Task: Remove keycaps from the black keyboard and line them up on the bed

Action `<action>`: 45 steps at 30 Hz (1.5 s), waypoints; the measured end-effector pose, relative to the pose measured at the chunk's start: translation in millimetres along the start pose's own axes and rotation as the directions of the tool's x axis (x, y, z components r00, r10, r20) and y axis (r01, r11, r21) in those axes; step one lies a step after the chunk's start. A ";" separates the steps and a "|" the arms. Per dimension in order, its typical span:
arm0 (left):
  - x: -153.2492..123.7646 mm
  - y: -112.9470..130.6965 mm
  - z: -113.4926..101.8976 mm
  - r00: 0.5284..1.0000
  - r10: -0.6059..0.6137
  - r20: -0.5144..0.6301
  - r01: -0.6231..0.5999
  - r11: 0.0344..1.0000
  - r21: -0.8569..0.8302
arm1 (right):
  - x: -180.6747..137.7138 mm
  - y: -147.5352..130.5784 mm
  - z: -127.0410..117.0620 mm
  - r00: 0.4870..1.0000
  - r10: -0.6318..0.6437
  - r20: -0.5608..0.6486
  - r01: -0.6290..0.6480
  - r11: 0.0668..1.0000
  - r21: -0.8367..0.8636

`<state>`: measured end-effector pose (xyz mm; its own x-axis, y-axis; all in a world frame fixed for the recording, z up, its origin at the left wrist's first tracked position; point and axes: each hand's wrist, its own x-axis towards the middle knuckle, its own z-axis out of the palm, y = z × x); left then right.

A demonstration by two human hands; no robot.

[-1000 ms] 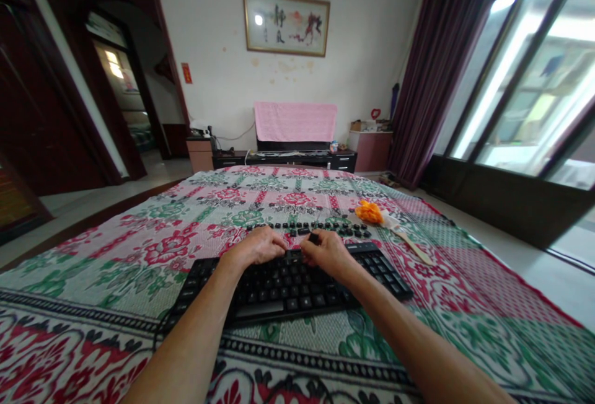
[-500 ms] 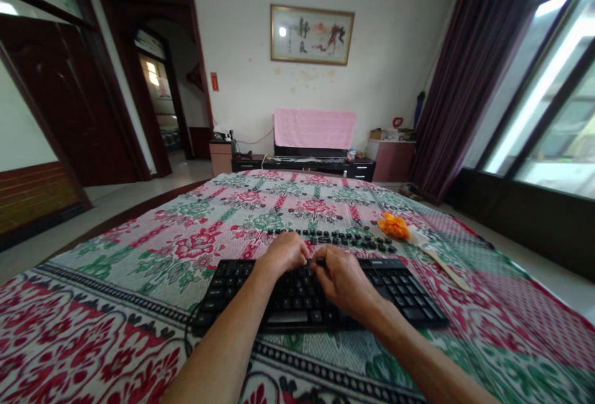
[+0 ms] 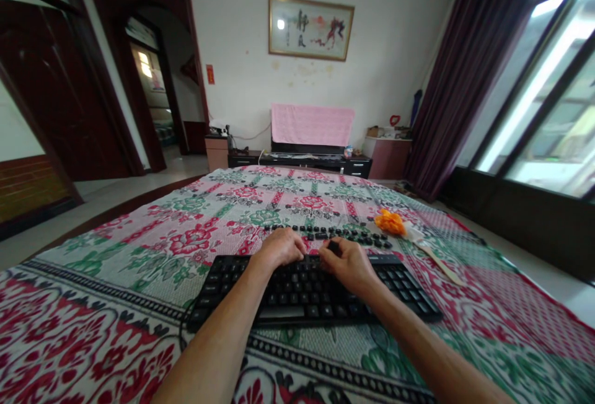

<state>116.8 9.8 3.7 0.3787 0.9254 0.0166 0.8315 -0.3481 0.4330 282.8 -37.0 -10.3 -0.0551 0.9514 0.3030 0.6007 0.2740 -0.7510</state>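
Observation:
A black keyboard (image 3: 297, 297) lies on the patterned cloth in front of me, its lower rows of keys showing between my forearms. My left hand (image 3: 282, 247) is curled over the keyboard's upper edge, fingers closed; whatever they pinch, if anything, is hidden. Just to its right, my right hand (image 3: 346, 261) pinches a small black keycap (image 3: 333, 246) between thumb and fingers, slightly above the top rows. Behind the keyboard, several loose black keycaps (image 3: 320, 236) are laid out in rows on the cloth.
An orange fluffy duster (image 3: 390, 222) with a pale flat handle (image 3: 441, 266) lies right of the loose keycaps. The flowered cloth (image 3: 186, 240) covers the table. A cable (image 3: 182, 329) runs from the keyboard's left side. A low black cabinet (image 3: 357, 166) stands beyond.
My right hand has moved a little right and up from the keyboard, and the black keycap in it shows more clearly. My left hand stays near the top edge. The view has shifted slightly.

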 end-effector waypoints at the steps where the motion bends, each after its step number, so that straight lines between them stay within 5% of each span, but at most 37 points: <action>1: 0.5 -0.6 0.6 1.000 0.001 0.001 -0.001 1.000 0.001 | 0.7 2.2 -0.2 1.000 0.007 0.013 -0.007 1.000 0.025; 10: 1.5 -2.7 3.3 1.000 0.004 -0.016 -0.005 1.000 -0.009 | -6.0 -24.3 -13.6 0.965 -0.232 0.120 0.244 0.965 -0.095; 27: -1.3 0.8 -1.8 0.999 0.039 0.007 -0.039 0.998 0.042 | -3.0 -28.4 -10.8 0.997 0.006 0.073 0.009 0.979 -0.203; 33: 1.5 -1.6 0.3 0.999 0.048 -0.006 -0.048 0.998 0.037 | 1.1 -18.2 -7.5 0.981 0.168 0.101 -0.173 0.984 0.048; 38: 0.7 0.0 0.1 1.000 0.024 -0.007 -0.024 0.999 0.048 | 3.0 -11.4 -9.8 0.934 0.291 0.206 -0.347 0.873 0.343; 45: 1.6 -1.7 3.0 1.000 0.017 -0.015 -0.016 0.998 0.060 | 4.2 -3.9 -13.2 0.930 0.286 0.231 -0.360 0.837 0.413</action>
<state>117.2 11.5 0.3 0.3870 0.9213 0.0376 0.8481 -0.3717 0.3775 290.7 -35.9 1.7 -0.0641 0.9956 -0.0685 0.1934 -0.0550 -0.9796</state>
